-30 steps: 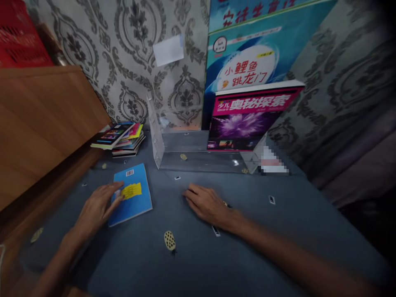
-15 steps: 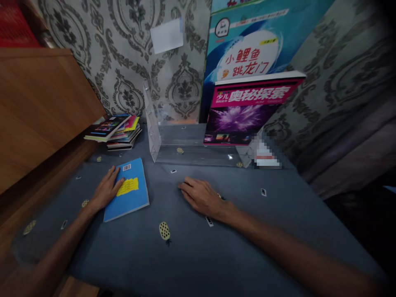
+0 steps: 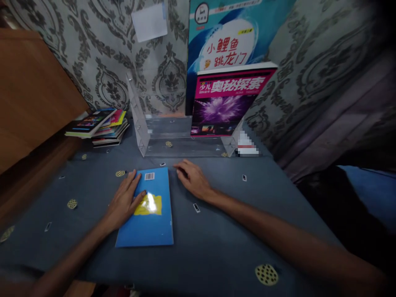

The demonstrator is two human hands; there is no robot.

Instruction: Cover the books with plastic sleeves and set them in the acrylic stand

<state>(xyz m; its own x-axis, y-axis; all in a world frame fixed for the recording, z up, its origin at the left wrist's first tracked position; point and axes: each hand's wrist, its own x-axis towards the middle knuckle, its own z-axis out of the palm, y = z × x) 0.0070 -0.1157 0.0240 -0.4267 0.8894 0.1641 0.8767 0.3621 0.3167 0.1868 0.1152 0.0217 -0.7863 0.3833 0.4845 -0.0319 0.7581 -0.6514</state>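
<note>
— Two hands on the bench [image 3: 216, 247]; report the step in hand.

— My left hand [image 3: 125, 202] lies flat on the blue booklet [image 3: 148, 212], fingers spread across its left half beside the yellow label, pressing rather than pinching. I judge this as steadying or positioning the booklet; it is not lifted.

— Where does the booklet lie?

— Flat on the cloth, back cover up, under my left hand and just left of my right hand [image 3: 193, 179].

— Right hand?

— Palm down, fingers loosely extended, resting on the cloth near the booklet's top right corner, holding nothing.

— Next move?

— In my judgement, a grip on an edge before any lift; thin cover, so fingertips must get under it. The clear acrylic stand [image 3: 145, 136] sits just beyond both hands, with the pink magazine [image 3: 225, 103] upright in its right end.

— Arm pose?

— Both forearms reach forward, wrists low.
</note>
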